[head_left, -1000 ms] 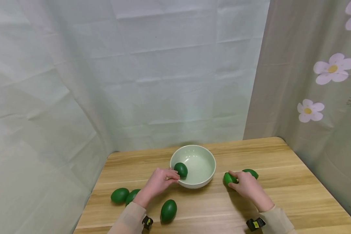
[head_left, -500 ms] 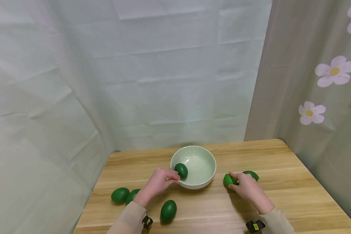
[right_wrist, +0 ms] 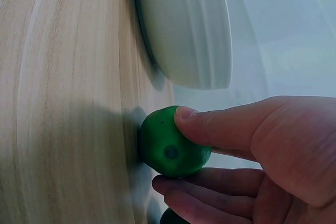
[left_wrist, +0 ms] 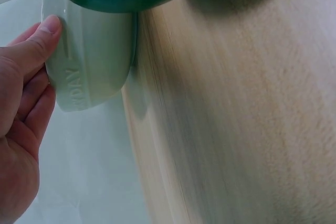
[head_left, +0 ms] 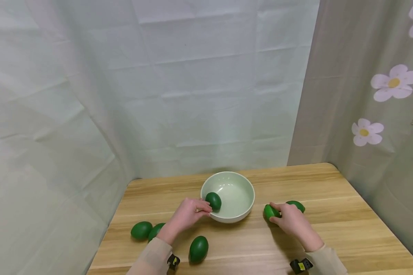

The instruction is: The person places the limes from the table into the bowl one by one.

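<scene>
Reading the clock from the centre of the bowl, we are seeing the nearest green fruit lying on the bench at seven o'clock. Toward eight, an outer green fruit is lying just beside a half-hidden green fruit, which the left forearm is partly covering.

Between three and four o'clock, the right hand is pinching a bright green fruit between thumb and fingers, outside the bowl; we are unable to tell whether it is touching the bench. At eight, the left hand is pinching the bowl's rim, its thumb resting on the outer wall. Inside the bowl, an inner green fruit is sitting near those fingers; we are not sure they are touching it. At three, a rear green fruit is showing behind the right hand. Pale cloth is hanging at twelve.

Over the last second almost nothing is changing: hands, fruits and bowl are keeping their places. We are judging that the work is pausing, the bowl steadied and the bright fruit gripped but going nowhere.
</scene>
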Demonstrator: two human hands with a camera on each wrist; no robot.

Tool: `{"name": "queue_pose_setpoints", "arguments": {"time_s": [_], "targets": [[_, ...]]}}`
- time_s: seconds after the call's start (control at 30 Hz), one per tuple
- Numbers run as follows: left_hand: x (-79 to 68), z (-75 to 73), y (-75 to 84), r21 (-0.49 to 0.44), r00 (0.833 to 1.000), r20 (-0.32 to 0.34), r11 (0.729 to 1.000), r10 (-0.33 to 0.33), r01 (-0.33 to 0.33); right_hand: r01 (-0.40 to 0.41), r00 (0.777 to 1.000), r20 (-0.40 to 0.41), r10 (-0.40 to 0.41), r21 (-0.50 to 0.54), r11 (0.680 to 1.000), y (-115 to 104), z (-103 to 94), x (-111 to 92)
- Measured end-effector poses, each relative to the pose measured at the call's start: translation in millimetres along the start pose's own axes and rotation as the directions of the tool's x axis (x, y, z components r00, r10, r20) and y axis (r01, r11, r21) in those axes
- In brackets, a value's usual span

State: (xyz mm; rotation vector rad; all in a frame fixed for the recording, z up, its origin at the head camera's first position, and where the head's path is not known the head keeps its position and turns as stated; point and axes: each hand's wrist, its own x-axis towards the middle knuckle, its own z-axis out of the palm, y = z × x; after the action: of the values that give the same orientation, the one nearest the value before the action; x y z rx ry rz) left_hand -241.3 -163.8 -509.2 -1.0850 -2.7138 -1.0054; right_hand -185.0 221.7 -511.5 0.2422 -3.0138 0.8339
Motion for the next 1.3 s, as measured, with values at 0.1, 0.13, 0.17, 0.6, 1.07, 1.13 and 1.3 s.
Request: {"name": "queue_pose_setpoints", "arguments": {"time_s": [0.1, 0.13, 0.17, 0.6, 1.07, 1.13, 1.3], "targets": [[-0.4, -0.3, 0.6, 0.002, 1.0, 0.003, 1.0, -0.01, 0.01, -0.014, 1.0, 0.009, 0.014, 0.007, 1.0, -0.8, -0.4, -0.2], [-0.6, -0.3, 0.8, 0.003, 1.0, 0.004, 1.0, -0.014, 0.014, -0.015, 1.0, 0.011, 0.015, 0.008, 1.0, -1.4, -0.7, -0.5], [-0.6, -0.4, 1.0, 0.0, 1.0, 0.007, 1.0, -0.023, 0.023, -0.02, 1.0, 0.013, 0.02, 0.012, 1.0, -1.3, -0.5, -0.5], [-0.2, -0.8, 1.5, 0.014, 1.0, 0.002, 1.0, -0.017, 0.017, -0.01, 1.0, 0.011, 0.01, -0.002, 1.0, -0.9, -0.1, 0.7], [-0.4, 0.2, 0.2, 0.022, 0.999, -0.02, 0.999, 0.04, -0.039, -0.023, 1.0, 0.01, 0.023, 0.002, 1.0, -2.0, -0.1, -1.2], [-0.4, 0.3, -0.3, 0.016, 0.999, -0.017, 0.999, 0.028, -0.028, -0.014, 1.0, 0.008, 0.014, -0.005, 1.0, -2.2, -0.1, -0.9], [-1.0, 0.9, -1.2, -0.003, 1.0, -0.01, 1.0, 0.009, -0.009, -0.015, 1.0, 0.015, 0.015, -0.011, 1.0, -3.6, -0.6, -0.6]]}}
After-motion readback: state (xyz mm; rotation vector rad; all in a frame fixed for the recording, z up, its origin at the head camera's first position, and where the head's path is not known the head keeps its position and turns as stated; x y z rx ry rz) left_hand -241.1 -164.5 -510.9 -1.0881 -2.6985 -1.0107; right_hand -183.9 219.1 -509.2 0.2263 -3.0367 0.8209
